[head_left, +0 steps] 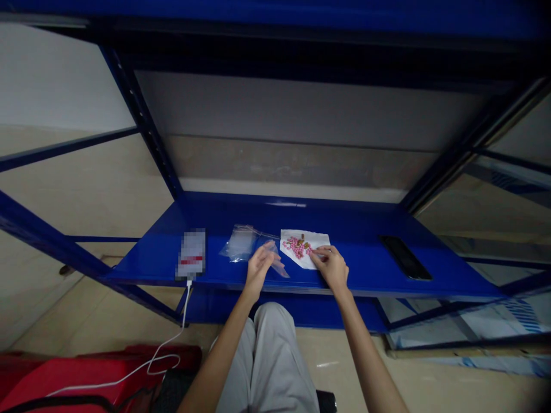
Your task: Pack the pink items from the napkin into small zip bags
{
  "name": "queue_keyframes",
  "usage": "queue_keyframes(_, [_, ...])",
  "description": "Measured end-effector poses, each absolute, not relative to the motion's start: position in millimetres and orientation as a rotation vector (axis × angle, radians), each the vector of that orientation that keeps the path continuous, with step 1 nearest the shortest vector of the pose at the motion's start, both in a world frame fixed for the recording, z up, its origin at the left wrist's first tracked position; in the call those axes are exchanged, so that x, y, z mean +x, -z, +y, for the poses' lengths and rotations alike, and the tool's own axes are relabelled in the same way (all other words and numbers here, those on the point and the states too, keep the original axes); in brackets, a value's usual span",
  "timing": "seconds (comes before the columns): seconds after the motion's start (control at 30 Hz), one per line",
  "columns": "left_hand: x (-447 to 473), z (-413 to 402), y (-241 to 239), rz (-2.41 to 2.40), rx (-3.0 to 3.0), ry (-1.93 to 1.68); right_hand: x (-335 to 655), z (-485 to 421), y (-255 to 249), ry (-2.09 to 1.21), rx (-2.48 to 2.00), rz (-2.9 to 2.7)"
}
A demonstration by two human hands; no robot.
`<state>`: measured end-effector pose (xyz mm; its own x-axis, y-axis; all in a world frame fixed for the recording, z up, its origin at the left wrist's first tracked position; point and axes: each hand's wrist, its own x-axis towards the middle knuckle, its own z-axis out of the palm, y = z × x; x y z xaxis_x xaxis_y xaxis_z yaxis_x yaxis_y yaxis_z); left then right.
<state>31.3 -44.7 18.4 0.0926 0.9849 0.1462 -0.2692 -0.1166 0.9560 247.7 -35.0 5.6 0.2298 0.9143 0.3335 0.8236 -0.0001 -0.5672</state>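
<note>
My left hand (259, 265) is closed on the edge of a clear plastic bag (279, 268), which spreads out to the right of its fingers. On a white sheet of paper (321, 238) lies a loose pile of small pink round pieces (295, 248), tablets or beads, with a few brown ones (307, 245) among them. My right hand (333, 268) reaches over the paper's right side, thumb and fingertips pinched together at the pile's edge. Whatever is between those fingertips is too small to make out. Left of my left hand are more clear plastic bags (241, 242), lying flat.
All this lies on a blue metal shelf (344, 215). A black phone (405, 257) rests at the right, and a blurred-out device (191, 252) with a white cable (186, 304) at the left. Blue uprights (146, 123) and an upper shelf (275, 23) frame the space.
</note>
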Motion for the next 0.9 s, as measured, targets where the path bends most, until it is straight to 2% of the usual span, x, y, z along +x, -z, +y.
queue_keyframes(0.17, [35, -46, -11, 1.111, 1.561, -1.511, 243, -33, -10, -0.206, -1.822, -1.476])
queue_keyframes(0.4, [39, -45, -10, 1.384, 2.098, -1.676, 218, -46, -54, -0.444, -1.333, -1.515])
queue_keyframes(0.67, [40, -37, 2, 1.431, 2.171, -1.66, 193, -49, -63, -0.505, -1.188, -1.759])
queue_keyframes(0.8, [39, -38, -1, 1.464, 2.106, -1.638, 201, -43, -59, -0.546, -1.243, -1.649])
queue_keyframes(0.9, [38, -38, -3, 1.499, 2.043, -1.642, 219, -37, -48, -0.453, -1.34, -1.491])
